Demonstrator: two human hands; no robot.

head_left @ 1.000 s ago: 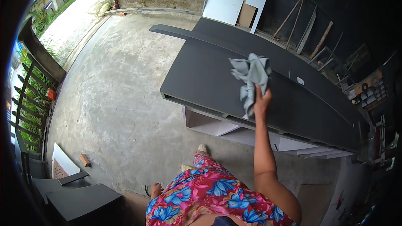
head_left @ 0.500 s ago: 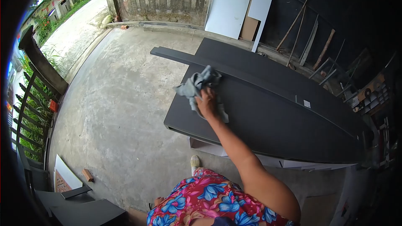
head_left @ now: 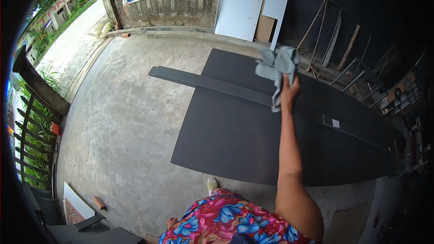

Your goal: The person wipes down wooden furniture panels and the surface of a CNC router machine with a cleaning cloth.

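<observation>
A crumpled grey cloth is gripped in my right hand, its folds hanging past the fingers. My right arm stretches forward over a large dark panel, with the cloth above its far half. A long narrow dark board lies across the panel, and its left end juts out past the edge. Near my right forearm, a small white label shows on the dark surface. Low beside my body is my left hand, mostly hidden by the flowered clothing, its fingers not visible.
White sheets and a brown board lean on the back wall, with wooden sticks to their right. A brick and dark board pieces lie on the concrete floor at lower left. A fence stands at left.
My right hand has carried the cloth from the panel's left part to the right and farther away, across the narrow board. The view has shifted slightly, and the panel's near edge looks different.
</observation>
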